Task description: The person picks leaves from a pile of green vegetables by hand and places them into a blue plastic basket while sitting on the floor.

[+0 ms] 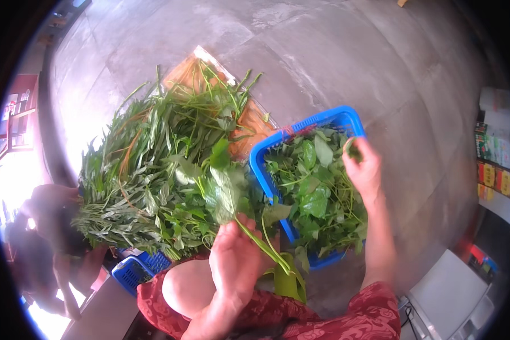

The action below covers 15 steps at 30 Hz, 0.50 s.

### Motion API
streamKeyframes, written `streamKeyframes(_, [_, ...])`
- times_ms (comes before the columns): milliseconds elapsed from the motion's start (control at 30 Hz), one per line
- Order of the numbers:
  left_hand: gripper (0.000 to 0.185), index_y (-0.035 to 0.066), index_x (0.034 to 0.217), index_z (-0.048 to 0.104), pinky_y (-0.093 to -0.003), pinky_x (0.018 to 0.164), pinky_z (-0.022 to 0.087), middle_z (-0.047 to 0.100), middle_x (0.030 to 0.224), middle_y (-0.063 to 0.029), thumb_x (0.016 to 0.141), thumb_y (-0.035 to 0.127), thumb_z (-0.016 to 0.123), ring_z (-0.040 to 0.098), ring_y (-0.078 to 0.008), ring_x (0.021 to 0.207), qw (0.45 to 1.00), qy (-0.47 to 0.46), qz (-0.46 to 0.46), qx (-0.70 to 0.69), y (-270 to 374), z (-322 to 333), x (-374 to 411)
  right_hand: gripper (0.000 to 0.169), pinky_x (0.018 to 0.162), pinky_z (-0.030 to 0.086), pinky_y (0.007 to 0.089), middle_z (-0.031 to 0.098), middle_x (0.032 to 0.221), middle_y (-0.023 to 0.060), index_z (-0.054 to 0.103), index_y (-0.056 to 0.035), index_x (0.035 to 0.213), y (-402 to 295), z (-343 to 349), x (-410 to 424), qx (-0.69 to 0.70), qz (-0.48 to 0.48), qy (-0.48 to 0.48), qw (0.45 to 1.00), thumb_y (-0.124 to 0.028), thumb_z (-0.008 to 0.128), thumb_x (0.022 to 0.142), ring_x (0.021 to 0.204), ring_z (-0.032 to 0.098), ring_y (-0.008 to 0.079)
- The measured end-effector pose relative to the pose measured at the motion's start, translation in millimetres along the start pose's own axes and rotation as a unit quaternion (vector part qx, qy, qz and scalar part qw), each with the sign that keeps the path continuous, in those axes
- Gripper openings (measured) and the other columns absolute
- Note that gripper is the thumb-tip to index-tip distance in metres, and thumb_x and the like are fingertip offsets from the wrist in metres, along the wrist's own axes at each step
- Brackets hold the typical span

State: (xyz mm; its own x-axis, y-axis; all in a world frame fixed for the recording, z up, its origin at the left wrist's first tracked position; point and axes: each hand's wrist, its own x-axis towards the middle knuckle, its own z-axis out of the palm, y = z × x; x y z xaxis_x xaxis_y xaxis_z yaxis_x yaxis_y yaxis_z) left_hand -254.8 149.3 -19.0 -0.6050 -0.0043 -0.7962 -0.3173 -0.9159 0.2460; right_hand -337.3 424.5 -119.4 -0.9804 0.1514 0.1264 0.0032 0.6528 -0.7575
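Observation:
My left hand [234, 250] grips a small bunch of leafy green stems [225, 191]; the broad leaves point away from me and the cut ends stick out to the right. Over the right rim of a blue plastic basket [308, 121], my right hand [363, 163] pinches a green leaf [353, 149]. Loose broad leaves and stems [316, 191] fill much of that basket. A large heap of long, narrow-leafed greens [148, 178] lies to the left, with broader leaves mixed in along its right side.
Beneath the heap lies an orange sheet or tray with a pale edge [255, 123]. A smaller blue basket [131, 272] stands at lower left, near another person [53, 229]. At right are a white chair [448, 284] and shelves of packaged goods [495, 157]. Grey floor tiles [306, 55] stretch ahead.

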Motion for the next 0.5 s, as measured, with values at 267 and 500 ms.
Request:
streamKeyframes(267, [0.017,0.005,0.105,0.050,-0.0304,0.072,0.048,0.056,0.090,-0.0056,0.089,0.003,0.051,0.053,-0.0157,0.075,0.992,-0.117,0.021,0.033,3.9,0.6,-8.3,0.074,0.099,0.030,0.0573,0.037,0.133,0.0206,0.032,-0.0063,0.136,118.2,94.5,-142.5,-0.346,0.111,-0.132,0.922,-0.044,0.063,0.080,0.127,0.029,0.0446])
streamKeyframes(500, [0.017,0.006,0.104,0.052,-0.0254,0.066,0.050,0.059,0.087,-0.0064,0.088,0.002,0.050,0.057,-0.0150,0.072,0.980,-0.154,0.068,0.107,26.2,-16.0,-8.9,0.071,0.098,0.033,0.0554,0.030,0.141,0.0225,0.031,-0.0178,0.140,36.2,33.2,-99.9,-0.260,0.203,-0.214,0.919,-0.049,0.058,0.082,0.127,0.032,0.0443])
